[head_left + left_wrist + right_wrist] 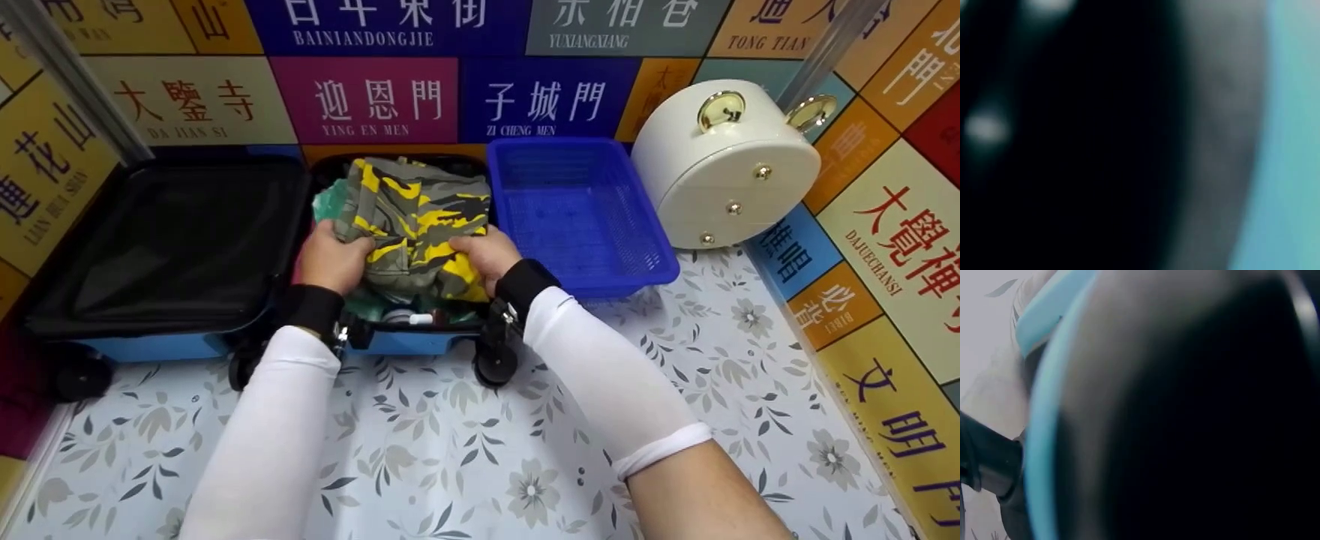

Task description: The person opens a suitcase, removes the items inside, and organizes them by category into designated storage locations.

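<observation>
I see left hand [331,259] gripping creased camouflage cloth [416,217], eight o'clock; right hand [493,256] gripping, four o'clock; perforated plastic basket [626,281], three.

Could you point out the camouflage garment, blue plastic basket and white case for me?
Camouflage garment [420,225], head view: middle of its patterned cloth.
Blue plastic basket [579,217], head view: its inside floor.
White case [716,184], head view: its studded face.
</observation>
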Available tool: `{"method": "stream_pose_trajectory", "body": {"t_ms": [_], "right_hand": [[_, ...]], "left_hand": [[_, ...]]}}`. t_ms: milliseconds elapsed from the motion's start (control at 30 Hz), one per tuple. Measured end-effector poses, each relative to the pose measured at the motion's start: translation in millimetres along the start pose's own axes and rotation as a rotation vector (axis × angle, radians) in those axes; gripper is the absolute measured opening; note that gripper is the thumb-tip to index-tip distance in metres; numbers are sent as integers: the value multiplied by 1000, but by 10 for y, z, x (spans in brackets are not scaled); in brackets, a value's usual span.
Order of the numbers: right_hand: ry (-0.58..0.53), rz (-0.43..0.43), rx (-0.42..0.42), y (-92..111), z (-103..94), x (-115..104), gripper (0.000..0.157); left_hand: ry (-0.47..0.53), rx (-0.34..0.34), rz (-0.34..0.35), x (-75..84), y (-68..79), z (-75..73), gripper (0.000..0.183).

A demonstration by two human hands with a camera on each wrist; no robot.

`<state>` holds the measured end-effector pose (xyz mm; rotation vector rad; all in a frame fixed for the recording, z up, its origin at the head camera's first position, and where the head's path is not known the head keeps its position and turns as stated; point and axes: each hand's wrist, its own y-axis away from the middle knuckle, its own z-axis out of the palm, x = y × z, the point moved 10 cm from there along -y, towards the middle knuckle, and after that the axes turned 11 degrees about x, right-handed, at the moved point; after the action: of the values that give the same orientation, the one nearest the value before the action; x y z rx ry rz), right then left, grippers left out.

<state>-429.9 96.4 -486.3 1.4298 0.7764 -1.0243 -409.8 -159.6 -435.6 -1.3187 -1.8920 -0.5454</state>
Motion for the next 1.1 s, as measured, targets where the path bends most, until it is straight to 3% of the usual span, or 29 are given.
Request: {"method": "stream_pose_trajectory", "body": {"t_ms": [133,333,567,800,933,1100], "right_hand": [[41,-45,-10,21,12,-40,51],[107,-118,10,38,25,-83,55],[120,-189,-5,87,30,-133,59],[244,-104,72,55,-86,-114,78],[337,-50,97,39,-131,-70,85],[314,-65,42,42,-67,-58,66]], "left_hand": [[-112,-29,27,-7,23,-56,71],[-183,-42,83,20,29,-74,62],[-352,-46,128,79,95,39,60],[-336,-130,47,71,154,176,75],[-252,-158,14,64,136,199,83],[-173,-210,-39,-61,95,219,80]]}}
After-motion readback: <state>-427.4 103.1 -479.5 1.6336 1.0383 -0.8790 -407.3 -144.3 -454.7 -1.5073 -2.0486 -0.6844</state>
